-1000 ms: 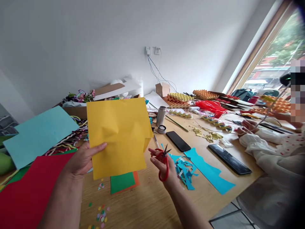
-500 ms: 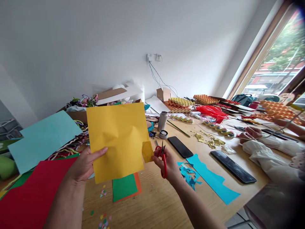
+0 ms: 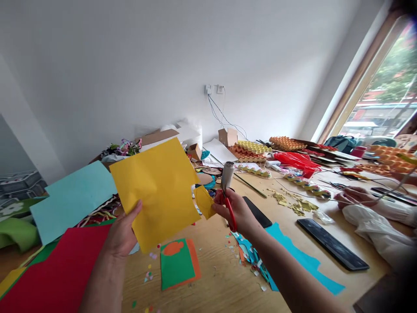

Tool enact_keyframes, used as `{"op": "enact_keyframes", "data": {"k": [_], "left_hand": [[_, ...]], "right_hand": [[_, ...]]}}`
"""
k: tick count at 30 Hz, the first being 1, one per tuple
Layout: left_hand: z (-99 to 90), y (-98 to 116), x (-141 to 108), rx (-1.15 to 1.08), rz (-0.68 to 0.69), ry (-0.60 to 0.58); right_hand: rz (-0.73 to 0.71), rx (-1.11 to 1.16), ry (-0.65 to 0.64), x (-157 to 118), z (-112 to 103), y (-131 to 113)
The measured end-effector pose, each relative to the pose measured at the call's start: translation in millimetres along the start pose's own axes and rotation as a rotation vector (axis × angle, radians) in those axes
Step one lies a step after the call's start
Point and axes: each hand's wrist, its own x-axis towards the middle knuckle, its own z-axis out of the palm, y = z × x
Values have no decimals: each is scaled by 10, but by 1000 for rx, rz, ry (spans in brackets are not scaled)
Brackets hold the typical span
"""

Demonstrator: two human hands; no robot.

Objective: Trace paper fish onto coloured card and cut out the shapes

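Note:
My left hand (image 3: 121, 237) grips a large yellow paper sheet (image 3: 156, 193) by its lower left, thumb in front. A notch shows in the sheet's right edge. Beside it is a small yellow paper piece (image 3: 203, 201) with a drawn outline, pinched in the fingertips of my right hand (image 3: 243, 214). That same hand also holds red-handled scissors (image 3: 230, 214), blades pointing up. Below the sheet, green paper (image 3: 177, 269) lies on orange paper (image 3: 194, 258), with an orange cut-out (image 3: 173, 248) on top.
Red paper (image 3: 58, 269) and pale blue card (image 3: 78, 200) lie at left. At right are blue paper (image 3: 299, 256), blue scraps (image 3: 252, 254), two phones, one a black phone (image 3: 332, 243), and a metal bottle (image 3: 227, 174). Another person's hand (image 3: 355, 198) rests farther right.
The small yellow piece and the sheet have tilted, and a notch in the sheet's edge now shows between them. The orange cut-out on the green paper has come into view.

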Motion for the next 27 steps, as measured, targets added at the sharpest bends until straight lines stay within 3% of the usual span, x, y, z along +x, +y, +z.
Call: {"op": "enact_keyframes", "data": {"k": [7, 16, 20, 27], "left_hand": [[-99, 129, 69, -29, 185, 87], [-71, 255, 6, -61, 364, 188], [-76, 285, 6, -58, 437, 213], [-81, 245, 32, -30, 468, 227]], "right_hand": [[-37, -148, -169, 357, -157, -107], [-15, -354, -282, 791, -197, 368], [0, -472, -424, 954, -37, 604], [-2, -687, -717, 1128, 498, 986]]}}
